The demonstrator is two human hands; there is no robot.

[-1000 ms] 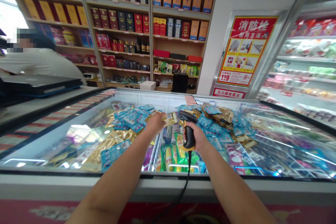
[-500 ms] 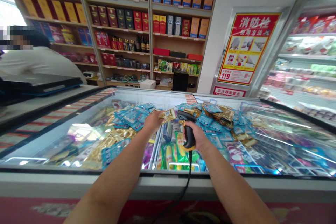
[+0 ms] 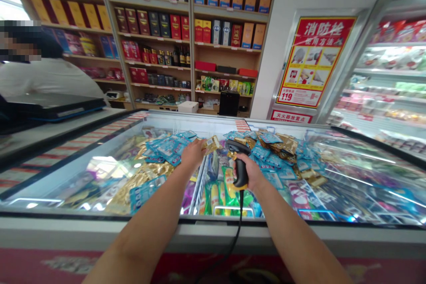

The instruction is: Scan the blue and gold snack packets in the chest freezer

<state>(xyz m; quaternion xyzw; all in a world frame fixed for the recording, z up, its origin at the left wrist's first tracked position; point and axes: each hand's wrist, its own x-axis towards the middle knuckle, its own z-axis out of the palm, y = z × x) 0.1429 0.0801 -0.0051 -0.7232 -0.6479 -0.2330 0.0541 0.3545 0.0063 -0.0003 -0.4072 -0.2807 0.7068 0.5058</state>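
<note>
My left hand (image 3: 193, 153) is closed on a gold ice cream packet (image 3: 212, 143), held over the middle of the chest freezer with a pale label facing up. Wrapped around the grip of a black and yellow barcode scanner (image 3: 240, 173) is my right hand (image 3: 249, 171). The scanner's head points left toward the gold packet, a small gap apart, and its cable hangs down over the freezer's front. Blue packets (image 3: 169, 147) lie in a pile beyond my left hand. Another pile of blue packets (image 3: 271, 159) and gold-brown packets (image 3: 284, 145) is right of the scanner.
The chest freezer's front rim (image 3: 219, 222) runs across below my forearms. A white wire divider (image 3: 199, 186) stands between compartments, beside green and yellow packets (image 3: 216, 193). At left, a person in a white top (image 3: 49, 80) is behind a counter. Shelves of boxes (image 3: 149, 22) line the back.
The gold packet has tilted slightly in my left hand. My right hand and the scanner stay almost in place. The person at left has shifted a little.
</note>
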